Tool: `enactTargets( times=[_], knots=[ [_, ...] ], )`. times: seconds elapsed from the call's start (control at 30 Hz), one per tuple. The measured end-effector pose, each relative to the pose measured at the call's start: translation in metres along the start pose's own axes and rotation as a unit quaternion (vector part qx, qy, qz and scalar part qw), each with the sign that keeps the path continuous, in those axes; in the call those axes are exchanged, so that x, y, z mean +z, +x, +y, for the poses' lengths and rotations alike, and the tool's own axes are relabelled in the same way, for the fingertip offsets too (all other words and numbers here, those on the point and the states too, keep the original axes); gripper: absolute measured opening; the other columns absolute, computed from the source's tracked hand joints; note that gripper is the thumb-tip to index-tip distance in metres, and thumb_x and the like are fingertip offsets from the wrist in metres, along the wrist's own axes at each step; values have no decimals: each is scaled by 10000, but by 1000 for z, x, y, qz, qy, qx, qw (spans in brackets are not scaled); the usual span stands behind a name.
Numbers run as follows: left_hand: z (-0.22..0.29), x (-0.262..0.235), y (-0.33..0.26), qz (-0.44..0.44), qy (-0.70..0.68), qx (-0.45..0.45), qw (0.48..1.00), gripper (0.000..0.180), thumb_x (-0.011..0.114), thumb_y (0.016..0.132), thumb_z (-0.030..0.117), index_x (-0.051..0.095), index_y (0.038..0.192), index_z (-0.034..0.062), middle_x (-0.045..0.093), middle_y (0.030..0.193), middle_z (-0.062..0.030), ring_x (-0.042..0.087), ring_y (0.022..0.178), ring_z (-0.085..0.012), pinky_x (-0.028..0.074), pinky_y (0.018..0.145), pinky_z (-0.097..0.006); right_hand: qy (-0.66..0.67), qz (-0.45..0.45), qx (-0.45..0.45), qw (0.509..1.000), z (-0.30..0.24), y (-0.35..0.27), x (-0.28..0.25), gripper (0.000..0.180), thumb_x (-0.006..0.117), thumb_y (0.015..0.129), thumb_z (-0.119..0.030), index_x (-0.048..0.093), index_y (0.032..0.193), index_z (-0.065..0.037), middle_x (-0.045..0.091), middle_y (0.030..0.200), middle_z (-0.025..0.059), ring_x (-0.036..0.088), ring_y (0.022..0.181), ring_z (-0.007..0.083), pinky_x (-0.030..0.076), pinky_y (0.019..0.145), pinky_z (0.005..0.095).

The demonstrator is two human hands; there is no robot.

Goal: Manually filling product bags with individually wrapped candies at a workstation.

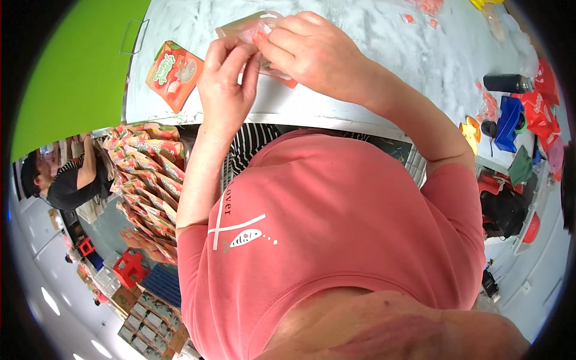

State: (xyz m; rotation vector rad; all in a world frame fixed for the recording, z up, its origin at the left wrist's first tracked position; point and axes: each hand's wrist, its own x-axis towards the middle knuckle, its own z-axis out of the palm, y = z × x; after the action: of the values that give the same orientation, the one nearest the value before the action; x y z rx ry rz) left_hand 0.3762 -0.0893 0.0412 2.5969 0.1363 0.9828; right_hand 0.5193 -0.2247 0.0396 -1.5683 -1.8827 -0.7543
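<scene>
Over the white marbled table point(180, 24), my two hands come together at a flat orange pouch point(240, 28) with a partly clear side. My left hand point(229, 81) has its thumb and fingers bent in a pinch at the pouch's near edge. My right hand point(318, 57) lies across the pouch, fingers curled round a small clear plastic packet point(261, 33) with a red piece in it. Whether that packet is inside the pouch or on top of it cannot be made out. Left of my left hand lies a printed orange pouch point(174, 75), flat and apart from it.
Many similar pouches point(150, 174) are stacked beside my left arm. Small red wrapped pieces point(427, 7) lie at the far right. A dark bottle point(507, 83), a blue holder point(510, 123) and red bags point(540, 114) stand along the right. Another person point(72, 180) works at the left.
</scene>
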Motion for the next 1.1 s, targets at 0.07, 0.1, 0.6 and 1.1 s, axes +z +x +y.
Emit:
enactTargets(
  times=[0.07, 0.1, 0.6, 1.1],
  knots=[
    [4, -1, -7, 3, 9, 21, 1000, 158, 728, 816, 31, 680, 965, 56, 593, 982, -89, 637, 762, -245, 537, 654, -323, 17, -31, -8, 999, 2, -3, 3, 338, 740, 716, -129, 643, 1032, -62, 631, 957, 58, 617, 872, 215, 495, 730, 359],
    [4, -2, -11, -2, 4, 27, 1000, 163, 725, 822, 33, 679, 977, 53, 591, 1011, -93, 640, 761, -239, 540, 656, -319, 55, -92, 10, 994, 4, -2, 2, 316, 725, 721, -104, 640, 1022, -57, 630, 975, 51, 620, 891, 223, 507, 733, 371],
    [-61, 14, -37, -85, -449, -311, 833, 239, 665, 941, 119, 682, 1137, -16, 713, 996, -83, 676, 846, -129, 557, 759, -254, 267, -297, 83, 913, 5, -2, -11, 246, 662, 872, -173, 623, 1058, -17, 635, 1056, 118, 627, 937, 293, 527, 772, 404],
    [-23, -10, -55, -25, -441, -213, 872, 153, 637, 952, 76, 714, 1055, -7, 697, 1055, -82, 645, 920, -115, 540, 762, -254, 276, -465, 97, 835, -18, 42, -24, 363, 740, 830, -200, 610, 1121, -26, 661, 1029, 142, 658, 910, 309, 526, 795, 408]
  ],
)
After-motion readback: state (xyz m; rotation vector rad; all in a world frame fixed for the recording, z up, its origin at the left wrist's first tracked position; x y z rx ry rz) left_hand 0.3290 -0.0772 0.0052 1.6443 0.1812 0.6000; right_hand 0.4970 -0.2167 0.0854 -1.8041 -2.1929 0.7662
